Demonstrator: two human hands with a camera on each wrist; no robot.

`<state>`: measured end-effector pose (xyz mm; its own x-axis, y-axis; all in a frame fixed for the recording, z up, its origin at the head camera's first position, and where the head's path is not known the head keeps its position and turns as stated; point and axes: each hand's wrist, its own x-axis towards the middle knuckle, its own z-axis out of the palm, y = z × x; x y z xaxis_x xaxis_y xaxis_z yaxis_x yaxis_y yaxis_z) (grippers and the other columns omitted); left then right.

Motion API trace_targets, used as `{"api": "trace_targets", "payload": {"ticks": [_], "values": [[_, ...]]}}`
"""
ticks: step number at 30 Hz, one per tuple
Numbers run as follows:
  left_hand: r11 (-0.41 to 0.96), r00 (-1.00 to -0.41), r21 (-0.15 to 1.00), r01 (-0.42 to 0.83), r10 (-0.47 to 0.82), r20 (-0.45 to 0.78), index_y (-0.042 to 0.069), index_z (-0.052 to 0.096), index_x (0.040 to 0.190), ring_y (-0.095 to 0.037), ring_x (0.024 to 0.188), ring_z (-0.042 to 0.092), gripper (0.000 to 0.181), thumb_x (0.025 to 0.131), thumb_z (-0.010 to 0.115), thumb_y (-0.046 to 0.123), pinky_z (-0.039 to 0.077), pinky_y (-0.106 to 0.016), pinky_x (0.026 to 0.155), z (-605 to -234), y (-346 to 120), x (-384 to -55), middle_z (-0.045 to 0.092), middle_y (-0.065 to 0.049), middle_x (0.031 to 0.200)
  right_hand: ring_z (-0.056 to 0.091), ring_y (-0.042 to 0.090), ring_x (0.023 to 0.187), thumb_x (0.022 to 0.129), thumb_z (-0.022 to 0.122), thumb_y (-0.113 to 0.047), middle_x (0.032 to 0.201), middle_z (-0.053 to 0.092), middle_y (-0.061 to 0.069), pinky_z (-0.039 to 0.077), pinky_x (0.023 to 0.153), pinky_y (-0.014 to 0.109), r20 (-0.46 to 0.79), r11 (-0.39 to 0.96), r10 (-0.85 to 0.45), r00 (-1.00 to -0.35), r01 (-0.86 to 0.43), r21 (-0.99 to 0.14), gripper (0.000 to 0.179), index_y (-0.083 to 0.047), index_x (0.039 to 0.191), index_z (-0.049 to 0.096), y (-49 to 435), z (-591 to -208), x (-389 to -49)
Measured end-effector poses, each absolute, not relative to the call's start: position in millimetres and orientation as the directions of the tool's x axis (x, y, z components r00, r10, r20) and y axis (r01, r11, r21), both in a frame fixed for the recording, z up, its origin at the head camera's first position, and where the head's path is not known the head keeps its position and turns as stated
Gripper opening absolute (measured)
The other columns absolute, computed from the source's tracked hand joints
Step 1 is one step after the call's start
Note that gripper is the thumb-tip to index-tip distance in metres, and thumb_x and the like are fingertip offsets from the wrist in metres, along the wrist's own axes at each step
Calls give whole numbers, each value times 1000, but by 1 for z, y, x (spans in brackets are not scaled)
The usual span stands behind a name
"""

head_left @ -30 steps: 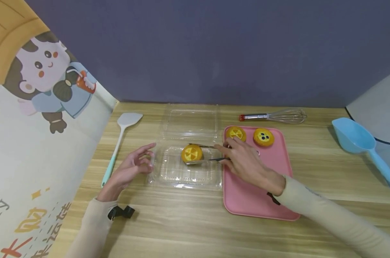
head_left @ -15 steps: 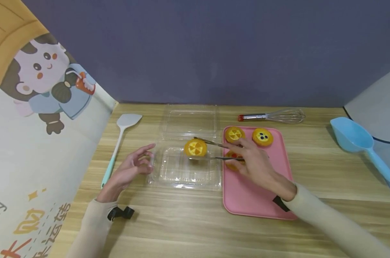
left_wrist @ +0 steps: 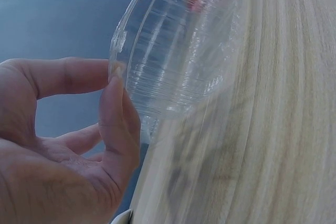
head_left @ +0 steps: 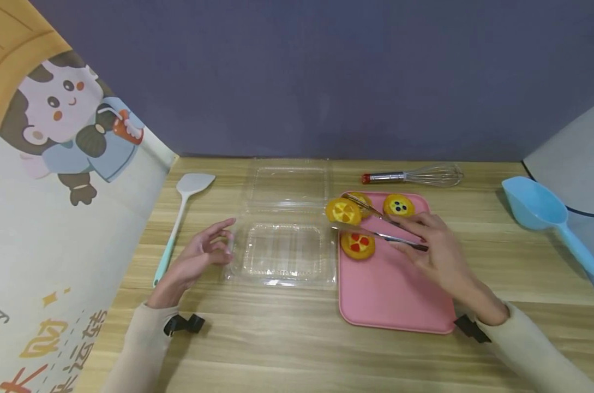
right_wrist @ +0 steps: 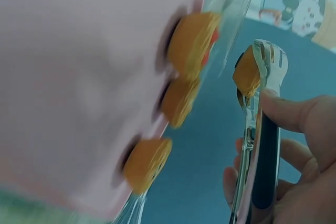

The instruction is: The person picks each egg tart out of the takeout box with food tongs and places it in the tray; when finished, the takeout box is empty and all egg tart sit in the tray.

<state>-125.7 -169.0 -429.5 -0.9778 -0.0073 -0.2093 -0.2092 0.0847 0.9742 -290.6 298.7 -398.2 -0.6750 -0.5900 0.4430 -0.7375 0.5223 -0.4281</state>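
My left hand pinches the left rim of a clear plastic clamshell box between thumb and fingertips. The box's lid lies folded back behind it. In my right hand is a pair of metal tongs with dark handles. Their tips clasp an orange-topped tart, raised over the left edge of the pink tray. On that tray sit a red-topped tart, a blueberry-topped tart and another tart, partly hidden behind the held one in the head view.
A white spatula with a mint handle lies left of the box. Behind the tray is a whisk, and a light-blue scoop stands at the far right. A dark wall closes off the back.
The tongs have lifted the orange-topped tart out of the clear box and carried it right, to the tray's edge. The left hand stays at the box's rim.
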Motion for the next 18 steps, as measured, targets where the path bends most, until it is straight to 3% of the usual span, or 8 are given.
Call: {"api": "trace_targets", "payload": {"ticks": [7, 18], "values": [[88, -980, 976, -199, -5, -200, 5, 25, 164, -7, 89, 62, 90, 84, 63, -13, 62, -24, 82, -430, -170, -126, 52, -11, 127, 49, 16, 87, 76, 89, -1, 107, 68, 11, 35, 64, 14, 421, 593, -540, -729, -685, -423, 62, -12, 134, 72, 335, -401, -291], [93, -978, 974, -209, 0, -210, 6, 24, 165, -6, 89, 62, 89, 86, 61, -14, 63, -25, 83, -432, -172, -127, 52, -10, 128, 42, 5, 75, 70, 92, -7, 100, 67, 10, 33, 55, 18, 390, 669, -532, -752, -655, -351, 65, -12, 133, 73, 380, -413, -289]]}}
